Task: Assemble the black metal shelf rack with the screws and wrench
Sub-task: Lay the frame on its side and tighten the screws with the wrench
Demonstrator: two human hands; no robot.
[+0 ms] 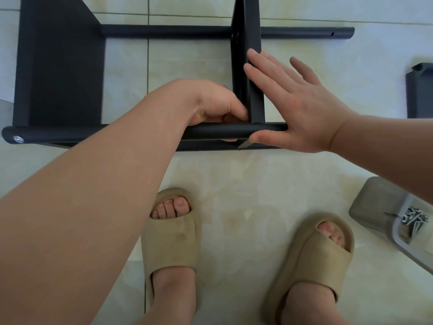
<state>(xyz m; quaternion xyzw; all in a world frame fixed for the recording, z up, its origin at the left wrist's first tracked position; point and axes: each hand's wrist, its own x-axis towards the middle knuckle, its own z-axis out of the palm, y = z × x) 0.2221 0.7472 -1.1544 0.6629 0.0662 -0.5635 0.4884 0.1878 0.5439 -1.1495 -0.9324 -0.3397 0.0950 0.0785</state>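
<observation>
Two hands work one joint of the black rack (58,66), which lies on its side on the floor (234,207). The left hand (215,104) curls round the near tube (93,133) right where the middle panel (255,78) meets it, probably to clamp the joint. The right hand (297,106) is flat, fingers straight against the panel's right face and thumb on the tube, likely squaring the panel so the holes line up. A silvery tip (244,144) pokes out under the tube at the joint; wrench or screw, cannot tell. One end screw (17,139) is already in at the tube's left end. Spare screws (414,219) sit in a grey tray (375,207) on the floor's right edge, near for reaching. Another black part (419,90) waits farther up that edge.
</observation>
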